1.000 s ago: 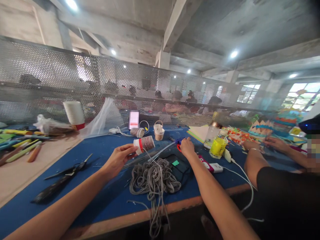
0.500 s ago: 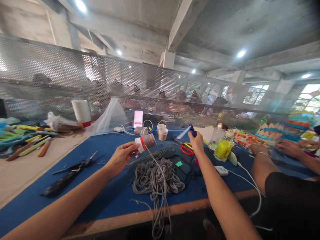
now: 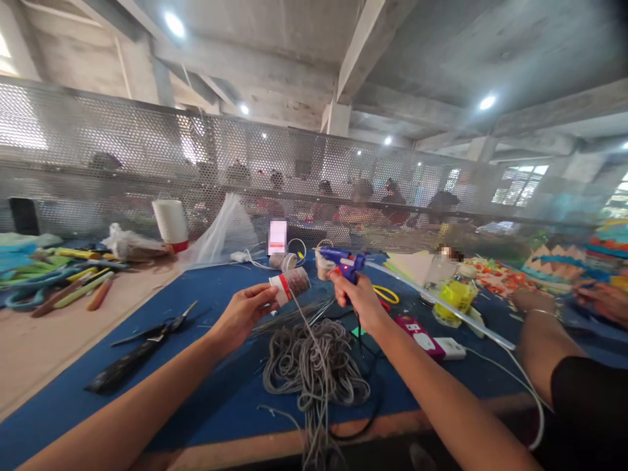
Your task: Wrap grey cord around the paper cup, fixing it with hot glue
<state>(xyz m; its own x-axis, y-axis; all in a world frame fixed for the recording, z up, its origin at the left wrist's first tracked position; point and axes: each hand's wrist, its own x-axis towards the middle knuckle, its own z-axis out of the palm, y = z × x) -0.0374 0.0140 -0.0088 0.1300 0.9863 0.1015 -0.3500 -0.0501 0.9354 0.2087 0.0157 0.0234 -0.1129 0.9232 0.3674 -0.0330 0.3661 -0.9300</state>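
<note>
1. The left hand (image 3: pixel 245 307) pinches a white cup (image 3: pixel 279 291) by its bare end, with thumb and fingers closed on it. This grip is near the middle of the frame.
2. The cup is tipped on its side. It has a shiny red band, and gray, speckled cord (image 3: pixel 299 282) is wound around its other end. One strand hangs down to a soft, loopy pile of cord (image 3: pixel 316 366) at the lower middle.
3. The right hand (image 3: pixel 360 297), right of the middle, has its fingers curled around the handle of a blue plastic glue gun (image 3: pixel 343 257). A small red light glows on it. The gun's nose points left, toward a small round basket (image 3: pixel 324 267), and a long, clear stick (image 3: pixel 436 297) reaches out to the right.
4. Behind the cup, a wrapped cup (image 3: pixel 282 261) lies by a phone (image 3: pixel 277 237). Its bright screen is too blurry to read.
5. To the right are red and yellow scissors (image 3: pixel 386 294), a pink box (image 3: pixel 416 335) with a white patch, and a see-through bottle (image 3: pixel 454 299) of yellow stuff. Its label is blurry.
6. On the left of the blue table (image 3: pixel 210 399) lies a pointy black tool (image 3: pixel 140 347). A stack of white cups (image 3: pixel 170 221) stands farther back.
7. A gray screen full of little holes (image 3: pixel 304 157) crosses the back.
</note>
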